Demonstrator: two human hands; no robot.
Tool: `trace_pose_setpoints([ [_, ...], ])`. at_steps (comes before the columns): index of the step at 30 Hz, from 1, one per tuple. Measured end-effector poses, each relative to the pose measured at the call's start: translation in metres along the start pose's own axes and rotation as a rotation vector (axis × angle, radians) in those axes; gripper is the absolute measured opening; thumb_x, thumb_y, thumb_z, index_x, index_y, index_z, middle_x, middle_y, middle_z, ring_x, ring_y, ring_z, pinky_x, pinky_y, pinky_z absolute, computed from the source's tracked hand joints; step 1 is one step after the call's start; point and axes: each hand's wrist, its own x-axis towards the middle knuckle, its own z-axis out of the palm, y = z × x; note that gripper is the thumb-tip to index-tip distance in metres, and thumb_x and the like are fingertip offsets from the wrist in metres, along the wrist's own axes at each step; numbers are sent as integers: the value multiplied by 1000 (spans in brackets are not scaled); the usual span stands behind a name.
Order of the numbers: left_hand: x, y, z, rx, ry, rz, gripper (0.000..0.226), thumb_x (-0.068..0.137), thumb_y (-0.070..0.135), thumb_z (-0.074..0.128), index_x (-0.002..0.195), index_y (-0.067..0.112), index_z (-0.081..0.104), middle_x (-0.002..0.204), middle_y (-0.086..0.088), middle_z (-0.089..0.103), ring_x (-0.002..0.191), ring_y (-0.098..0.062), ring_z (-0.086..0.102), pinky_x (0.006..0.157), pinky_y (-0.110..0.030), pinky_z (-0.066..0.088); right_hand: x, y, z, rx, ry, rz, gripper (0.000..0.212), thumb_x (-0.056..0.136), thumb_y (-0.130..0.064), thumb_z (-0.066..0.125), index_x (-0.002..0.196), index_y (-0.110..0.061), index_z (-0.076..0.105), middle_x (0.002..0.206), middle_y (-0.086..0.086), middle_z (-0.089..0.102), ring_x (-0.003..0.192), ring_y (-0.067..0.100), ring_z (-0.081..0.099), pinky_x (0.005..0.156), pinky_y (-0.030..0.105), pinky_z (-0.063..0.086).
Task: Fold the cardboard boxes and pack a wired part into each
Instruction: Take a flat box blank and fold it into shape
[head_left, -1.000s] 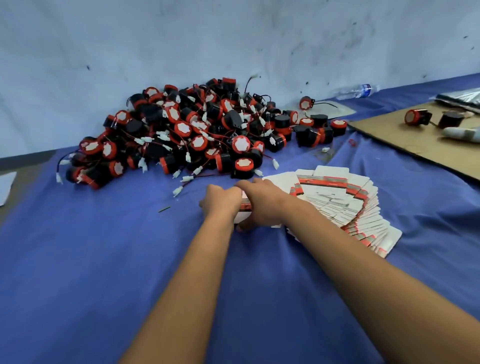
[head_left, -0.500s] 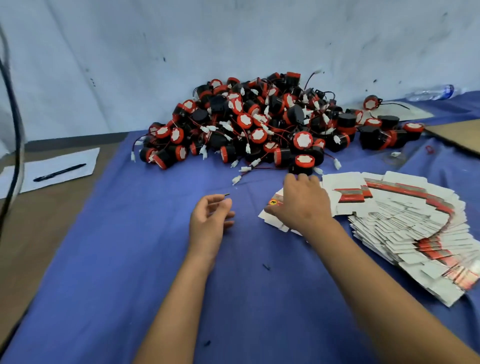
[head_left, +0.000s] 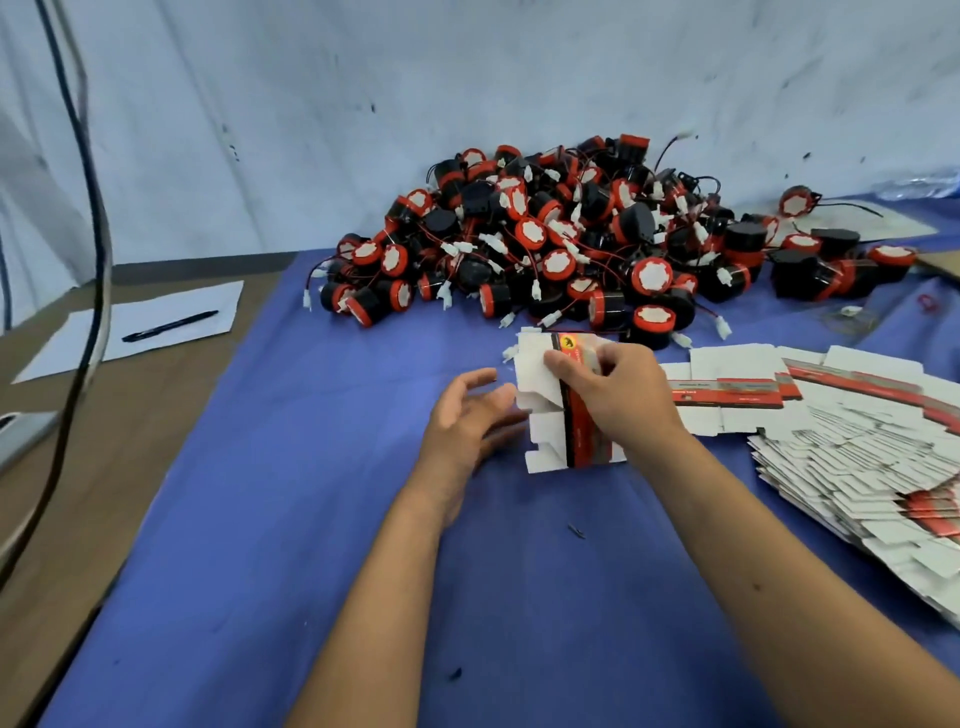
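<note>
A flat, unfolded cardboard box (head_left: 550, 400), white with notched flaps along its left edge and a red-and-black printed band down its middle, stood tilted up off the blue cloth (head_left: 291, 519) near the centre of the desk (head_left: 130, 441). The right hand (head_left: 608, 395) pinched it from the right, thumb on the white panel and fingers curled behind the printed band. The left hand (head_left: 467, 415) lay released just beside the box's left edge, fingers straight and spread, their tips at the flaps. To the right, a fanned stack of flat boxes (head_left: 857, 452) spread toward the desk's right edge. Behind the box, a pile of black-and-red wired parts (head_left: 571, 244) with white connectors sat heaped against the pale wall (head_left: 363, 104). Open blue cloth stretched to the left and toward the camera. At the far left, beyond the cloth's edge, a sheet of paper (head_left: 156, 332) with a black pen (head_left: 169, 326) rested on bare brown desk, and a dark cable (head_left: 88, 218) hung across that side.
</note>
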Motion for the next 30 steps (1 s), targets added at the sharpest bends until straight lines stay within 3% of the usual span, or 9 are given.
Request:
trace_pose_setpoints([
  [1, -1, 1, 0, 0, -66, -24, 48, 83, 35, 71, 126, 15, 64, 119, -15, 73, 97, -26, 74, 84, -38, 59, -2, -4, 1, 110, -25, -14, 43, 89, -53, 72, 62, -22, 59, 51, -16, 56, 49, 1, 50, 50, 16, 35],
  [3, -1, 3, 2, -41, -140, -54, 39, 82, 28, 64, 117, 15, 70, 109, -16, 73, 85, -26, 71, 76, -39, 57, -6, -9, 3, 231, -119, -51, 31, 95, -50, 66, 84, -21, 72, 72, -14, 71, 65, -1, 61, 60, 24, 46],
  [7, 0, 6, -5, -195, -209, -87, 39, 80, 17, 56, 116, 15, 71, 103, -16, 74, 78, -26, 71, 67, -37, 60, -16, -4, 7, 442, -222, -101, 22, 102, -40, 59, 111, -24, 72, 99, -4, 77, 88, 10, 72, 69, 25, 56],
  [9, -2, 5, -6, -144, -250, -64, 45, 81, 20, 61, 125, 14, 68, 118, -23, 72, 94, -33, 70, 81, -45, 59, -19, -3, 7, 571, -241, -94, 20, 103, -37, 58, 109, -24, 73, 98, -1, 78, 86, 12, 73, 68, 22, 56],
  [12, -6, 2, 1, -94, -375, -12, 70, 82, 27, 68, 148, 13, 50, 145, -27, 55, 131, -48, 54, 110, -61, 42, -22, -7, 5, 697, -255, -72, 30, 98, -42, 60, 108, -16, 72, 92, 2, 78, 81, 13, 72, 66, 23, 56],
  [16, -10, 4, 17, -30, -523, 41, 86, 82, 32, 69, 159, 28, 31, 140, -11, 60, 133, -30, 55, 115, -52, 42, -29, -10, 6, 795, -355, -75, 47, 91, -53, 61, 100, -8, 69, 84, 16, 70, 73, 25, 65, 66, 36, 54],
  [21, -16, 3, 21, -62, -365, 39, 92, 74, 34, 73, 155, 13, 37, 116, -4, 68, 107, -21, 65, 87, -33, 58, -32, -12, 9, 855, -451, -65, 40, 95, -53, 60, 96, -15, 74, 80, 6, 69, 71, 17, 64, 63, 28, 54],
  [24, -13, 7, 12, -150, -266, 86, 85, 72, 35, 73, 151, 20, 46, 131, -8, 66, 117, -25, 65, 100, -47, 54, -33, -11, 7, 806, -516, -113, 37, 97, -51, 58, 103, -18, 75, 93, 6, 73, 84, 19, 69, 73, 31, 55],
  [30, -7, 11, -3, -184, -134, 137, 67, 78, 45, 64, 142, 26, 58, 128, -12, 69, 116, -31, 66, 90, -44, 56, -35, -9, 9, 763, -847, -130, 89, 72, -44, 90, 146, -13, 51, 132, 27, 63, 125, 45, 58, 107, 49, 49],
])
